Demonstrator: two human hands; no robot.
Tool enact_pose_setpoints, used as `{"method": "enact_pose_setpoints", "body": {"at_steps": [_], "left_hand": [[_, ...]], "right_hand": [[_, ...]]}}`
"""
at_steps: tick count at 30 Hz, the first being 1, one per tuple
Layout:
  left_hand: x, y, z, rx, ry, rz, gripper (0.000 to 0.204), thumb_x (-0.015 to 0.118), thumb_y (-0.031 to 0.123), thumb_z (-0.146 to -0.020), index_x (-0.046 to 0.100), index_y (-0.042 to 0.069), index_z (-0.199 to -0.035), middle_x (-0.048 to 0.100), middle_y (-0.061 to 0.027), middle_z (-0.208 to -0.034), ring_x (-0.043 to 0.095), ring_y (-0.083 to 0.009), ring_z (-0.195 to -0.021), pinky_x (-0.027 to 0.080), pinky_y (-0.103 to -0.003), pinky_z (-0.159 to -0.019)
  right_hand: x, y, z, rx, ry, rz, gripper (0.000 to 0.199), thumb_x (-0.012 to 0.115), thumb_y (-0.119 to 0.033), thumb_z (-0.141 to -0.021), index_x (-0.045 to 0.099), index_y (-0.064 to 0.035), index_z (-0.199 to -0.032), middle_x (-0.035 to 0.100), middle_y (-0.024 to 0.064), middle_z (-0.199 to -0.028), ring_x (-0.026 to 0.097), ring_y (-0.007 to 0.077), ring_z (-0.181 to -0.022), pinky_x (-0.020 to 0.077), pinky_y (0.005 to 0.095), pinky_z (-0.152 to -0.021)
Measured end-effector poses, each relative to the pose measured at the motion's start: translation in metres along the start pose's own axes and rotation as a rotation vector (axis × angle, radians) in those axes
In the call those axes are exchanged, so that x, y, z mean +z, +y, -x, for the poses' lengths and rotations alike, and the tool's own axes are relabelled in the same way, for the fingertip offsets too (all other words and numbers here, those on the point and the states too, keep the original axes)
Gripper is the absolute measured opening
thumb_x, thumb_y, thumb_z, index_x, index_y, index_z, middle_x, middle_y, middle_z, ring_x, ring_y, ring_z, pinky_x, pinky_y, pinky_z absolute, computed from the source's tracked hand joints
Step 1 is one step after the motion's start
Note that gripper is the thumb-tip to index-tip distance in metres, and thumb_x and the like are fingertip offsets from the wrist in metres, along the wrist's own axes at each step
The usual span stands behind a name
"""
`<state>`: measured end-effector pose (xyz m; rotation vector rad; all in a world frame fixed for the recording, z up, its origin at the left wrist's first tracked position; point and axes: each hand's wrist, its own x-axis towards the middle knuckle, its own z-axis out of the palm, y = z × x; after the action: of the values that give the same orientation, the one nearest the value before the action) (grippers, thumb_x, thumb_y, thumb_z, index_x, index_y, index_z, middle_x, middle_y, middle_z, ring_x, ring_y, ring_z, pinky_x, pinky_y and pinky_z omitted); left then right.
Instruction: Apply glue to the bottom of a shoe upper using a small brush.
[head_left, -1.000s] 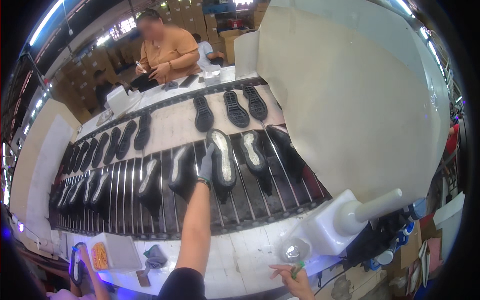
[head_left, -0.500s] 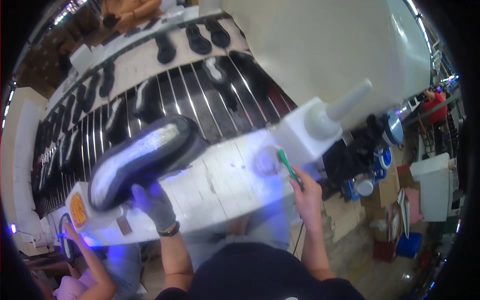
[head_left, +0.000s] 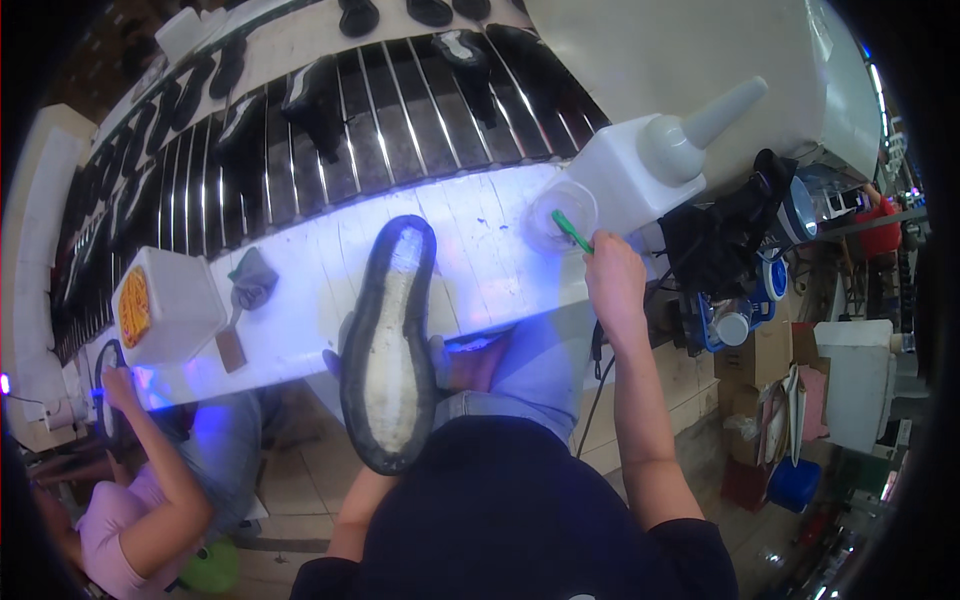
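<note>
A black shoe point(head_left: 395, 330), its underside turned up toward me and coated whitish along the middle, hangs over the near edge of the table. My left hand point(head_left: 440, 362), in a grey glove, is closed round it from behind; only finger parts show at its sides. My right hand point(head_left: 613, 268), bare, grips a thin green-handled brush point(head_left: 572, 231). The brush's far end is over a small clear round cup point(head_left: 545, 236); I cannot tell whether it touches what is inside. Beside the cup lies a white square-bodied bottle point(head_left: 625, 170) with a long nozzle.
Beyond the white table point(head_left: 480, 260), a roller conveyor point(head_left: 400, 130) carries several black shoes. On the left are a white container point(head_left: 185, 300) and a grey cloth-like piece point(head_left: 253, 280). A co-worker's arm point(head_left: 165, 465) is at lower left. A blue basket point(head_left: 715, 320) stands at right.
My left hand has brought the shoe from over the table's left side toward my body, turning it lengthwise. My right hand stays by the cup with the brush. The view has shifted.
</note>
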<state>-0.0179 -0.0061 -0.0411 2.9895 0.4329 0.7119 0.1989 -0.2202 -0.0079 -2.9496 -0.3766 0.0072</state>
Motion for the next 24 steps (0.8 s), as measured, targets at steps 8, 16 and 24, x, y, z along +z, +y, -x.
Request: {"method": "enact_pose_setpoints", "body": {"at_steps": [8, 16, 24], "left_hand": [[0.008, 0.001, 0.016, -0.022, 0.068, 0.196, 0.075, 0.07, 0.044, -0.084, 0.04, 0.01, -0.144, 0.048, -0.0147, -0.139, 0.036, -0.0296, -0.136, 0.021, -0.043, -0.115], [0.021, 0.009, 0.011, -0.045, 0.123, 0.379, 0.076, 0.073, 0.046, -0.08, 0.044, 0.01, -0.14, 0.047, -0.0146, -0.139, 0.034, -0.0308, -0.136, 0.018, -0.046, -0.116], [0.058, 0.026, -0.015, -0.069, 0.266, 0.518, 0.077, 0.076, 0.048, -0.077, 0.048, 0.009, -0.137, 0.046, -0.0145, -0.139, 0.032, -0.0319, -0.137, 0.016, -0.048, -0.116]], "right_hand": [[0.003, 0.013, 0.0, 0.07, -0.155, -0.536, 0.018, 0.068, -0.014, -0.084, 0.071, 0.0008, -0.094, 0.07, 0.0149, -0.078, 0.065, 0.0208, -0.063, 0.0492, 0.0313, -0.058], [0.053, 0.013, 0.02, 0.261, 0.006, -1.243, 0.02, 0.062, -0.012, -0.093, 0.062, -0.0008, -0.11, 0.067, 0.0053, -0.08, 0.046, 0.0049, -0.054, 0.034, 0.0189, -0.047], [0.003, -0.029, 0.001, 0.088, -0.226, -1.497, 0.023, 0.06, -0.014, -0.095, 0.062, -0.0001, -0.114, 0.068, 0.0066, -0.09, 0.056, 0.0095, -0.069, 0.0436, 0.0216, -0.062]]}}
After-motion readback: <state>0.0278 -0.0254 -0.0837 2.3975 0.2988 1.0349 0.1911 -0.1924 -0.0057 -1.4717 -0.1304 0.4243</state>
